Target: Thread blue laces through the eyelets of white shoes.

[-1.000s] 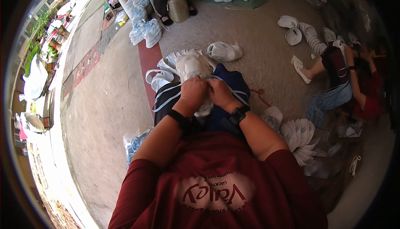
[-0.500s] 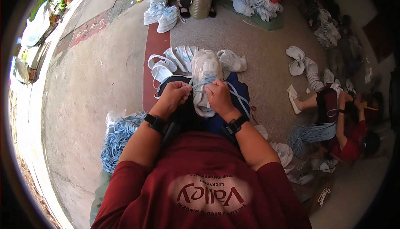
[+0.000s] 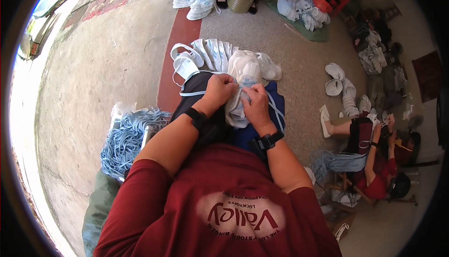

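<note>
A white sneaker (image 3: 244,65) lies on my lap with its toe pointing away from me. Light blue shoelace (image 3: 247,83) crosses its upper. My left hand (image 3: 220,91) is closed in a pinch on the lace at the left of the eyelets. From the right, my right hand (image 3: 256,103) pinches lace over the middle of the shoe, fingers bent. One loose lace length hangs over my right thigh, another lies across my left. The fingertips partly hide the eyelets.
White shoe uppers (image 3: 210,53) stand in a row beyond my knees. Blue laces (image 3: 124,140) fill a container at my left. At right a person in a red shirt (image 3: 376,177) works beside more laces (image 3: 339,161). Stacked shoes (image 3: 201,4) and another seated person are farther off.
My left hand has moved right, from beside the shoe to the eyelets, close to my right hand. The whole view has shifted and turned slightly.
</note>
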Motion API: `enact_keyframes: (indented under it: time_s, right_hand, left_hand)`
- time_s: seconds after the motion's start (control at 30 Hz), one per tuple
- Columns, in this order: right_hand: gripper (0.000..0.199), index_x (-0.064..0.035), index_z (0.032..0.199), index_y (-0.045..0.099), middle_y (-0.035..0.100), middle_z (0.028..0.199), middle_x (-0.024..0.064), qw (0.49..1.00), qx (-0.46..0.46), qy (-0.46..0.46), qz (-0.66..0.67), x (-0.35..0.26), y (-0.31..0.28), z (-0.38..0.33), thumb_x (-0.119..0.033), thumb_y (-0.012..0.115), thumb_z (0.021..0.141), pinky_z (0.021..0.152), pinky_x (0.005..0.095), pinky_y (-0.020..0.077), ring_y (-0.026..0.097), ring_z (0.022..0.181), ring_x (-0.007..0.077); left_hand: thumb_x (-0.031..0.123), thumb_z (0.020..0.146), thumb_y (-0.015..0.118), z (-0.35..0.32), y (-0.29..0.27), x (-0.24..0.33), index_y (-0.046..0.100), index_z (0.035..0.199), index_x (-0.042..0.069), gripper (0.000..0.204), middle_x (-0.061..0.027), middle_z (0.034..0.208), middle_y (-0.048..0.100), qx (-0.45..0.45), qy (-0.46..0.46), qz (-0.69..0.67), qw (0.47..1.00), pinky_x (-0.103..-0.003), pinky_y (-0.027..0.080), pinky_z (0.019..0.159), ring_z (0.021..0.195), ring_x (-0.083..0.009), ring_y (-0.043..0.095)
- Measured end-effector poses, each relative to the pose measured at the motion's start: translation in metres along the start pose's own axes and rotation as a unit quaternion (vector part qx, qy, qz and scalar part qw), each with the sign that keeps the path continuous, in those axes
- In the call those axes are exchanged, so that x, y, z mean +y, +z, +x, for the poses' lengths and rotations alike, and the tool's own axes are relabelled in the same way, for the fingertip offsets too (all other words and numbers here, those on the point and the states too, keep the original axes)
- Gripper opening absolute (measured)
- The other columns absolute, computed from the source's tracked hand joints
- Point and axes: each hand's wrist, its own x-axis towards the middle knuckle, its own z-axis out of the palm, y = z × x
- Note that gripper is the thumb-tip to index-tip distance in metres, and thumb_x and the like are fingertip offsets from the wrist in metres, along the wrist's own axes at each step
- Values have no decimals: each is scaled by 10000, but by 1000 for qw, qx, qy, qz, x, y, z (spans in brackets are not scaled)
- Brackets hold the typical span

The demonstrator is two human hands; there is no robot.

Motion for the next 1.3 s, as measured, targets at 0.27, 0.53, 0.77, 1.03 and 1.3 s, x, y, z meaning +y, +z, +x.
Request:
enact_keyframes:
  time_s: [0.27,0.53,0.77,1.03,1.3]
  right_hand:
    - [258,-2,931,642,533,860,153,1000,-19,10,10,3,-4,0,11,607,675,756,340,443,549,830,297]
    - [236,-8,914,649,548,843,152,1000,-10,1,-7,5,-1,3,23,564,697,749,353,442,548,829,303]
    - [122,-18,827,642,555,805,137,1000,0,-5,-22,-4,1,6,-47,601,716,698,375,438,545,779,305]
    - [39,-38,698,595,525,733,125,984,-1,-81,-156,-8,7,15,-60,576,671,663,402,414,523,749,300]
    - [153,-33,715,526,616,914,154,861,-21,121,494,-19,-78,-31,-106,551,847,711,282,446,555,735,162]
  left_hand:
    - [170,670,683,5,-4,-1,642,706,1,178,-156,622,610,25,15,165,986,-331,479,571,557,-228,602]
    - [153,722,659,-9,9,17,625,687,-11,171,-138,613,606,75,92,254,960,-329,470,571,569,-231,586]
    - [171,773,564,-29,20,15,610,790,1,177,-181,803,603,28,214,488,846,-395,476,739,818,-332,581]
    - [100,750,535,-23,12,13,634,819,-13,165,-162,804,645,54,189,361,912,-379,491,702,766,-330,612]
    - [128,722,643,-22,3,13,637,788,10,136,-129,717,629,42,153,257,953,-315,484,635,669,-242,618]
